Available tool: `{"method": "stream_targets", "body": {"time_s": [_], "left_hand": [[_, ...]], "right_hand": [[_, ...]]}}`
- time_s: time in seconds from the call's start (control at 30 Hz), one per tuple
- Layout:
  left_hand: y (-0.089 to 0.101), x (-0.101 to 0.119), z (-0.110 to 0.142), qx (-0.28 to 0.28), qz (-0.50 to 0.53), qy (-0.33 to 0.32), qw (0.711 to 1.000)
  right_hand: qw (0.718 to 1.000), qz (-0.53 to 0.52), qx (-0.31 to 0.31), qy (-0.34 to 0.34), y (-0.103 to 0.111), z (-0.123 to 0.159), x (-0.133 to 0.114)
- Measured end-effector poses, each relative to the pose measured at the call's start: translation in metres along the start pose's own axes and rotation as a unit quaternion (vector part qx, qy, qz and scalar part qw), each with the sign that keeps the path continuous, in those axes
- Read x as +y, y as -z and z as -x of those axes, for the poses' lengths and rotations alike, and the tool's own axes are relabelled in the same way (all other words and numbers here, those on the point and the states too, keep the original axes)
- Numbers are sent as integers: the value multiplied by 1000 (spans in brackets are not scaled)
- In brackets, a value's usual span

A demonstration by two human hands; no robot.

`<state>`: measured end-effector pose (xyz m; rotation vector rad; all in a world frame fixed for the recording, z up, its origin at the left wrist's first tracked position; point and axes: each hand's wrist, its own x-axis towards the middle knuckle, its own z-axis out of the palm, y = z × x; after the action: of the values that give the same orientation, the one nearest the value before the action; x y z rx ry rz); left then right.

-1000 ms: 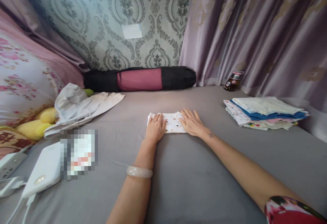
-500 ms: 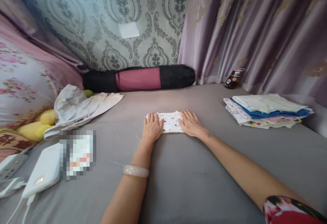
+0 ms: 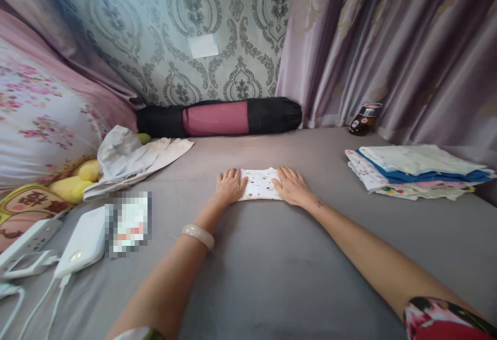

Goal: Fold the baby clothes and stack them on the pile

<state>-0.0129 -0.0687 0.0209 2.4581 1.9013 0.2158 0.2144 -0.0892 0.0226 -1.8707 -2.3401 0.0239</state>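
A small folded white cloth (image 3: 259, 185) with a tiny printed pattern lies flat on the grey bed sheet (image 3: 267, 267). At its left edge rests my left hand (image 3: 230, 187), palm down with fingers stretched out; the thumb touches the cloth. My right hand (image 3: 292, 186) lies flat over the cloth's right edge, fingers extended forward. Neither hand grips anything. A pale bangle (image 3: 198, 235) circles my left wrist.
To the right sits a stack of folded cloths (image 3: 423, 161), with a dark bottle (image 3: 365, 119) behind it. A black-and-maroon rolled bag (image 3: 215, 118) lies along the wall. On the left are a grey-white garment (image 3: 134, 161), a white power bank (image 3: 83, 241) and a power strip (image 3: 33, 244).
My left hand has slid slightly outward, baring more of the cloth's left side, and its forearm has swung left. The right hand stays at the right edge. The view has shifted slightly left.
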Motion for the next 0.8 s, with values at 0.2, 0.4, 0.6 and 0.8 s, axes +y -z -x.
{"method": "stream_targets", "body": {"time_s": [0.2, 0.4, 0.6, 0.8], "left_hand": [[17, -26, -35, -72, 29, 12, 997], [38, -38, -69, -215, 105, 43, 970], [44, -36, -75, -241, 87, 44, 966], [45, -32, -72, -246, 81, 50, 965]], "right_hand": [[999, 3, -34, 6, 19, -27, 18], [980, -29, -188, -53, 41, -66, 27], [958, -74, -274, -48, 49, -84, 30], [955, -93, -278, -52, 57, -86, 29]]}}
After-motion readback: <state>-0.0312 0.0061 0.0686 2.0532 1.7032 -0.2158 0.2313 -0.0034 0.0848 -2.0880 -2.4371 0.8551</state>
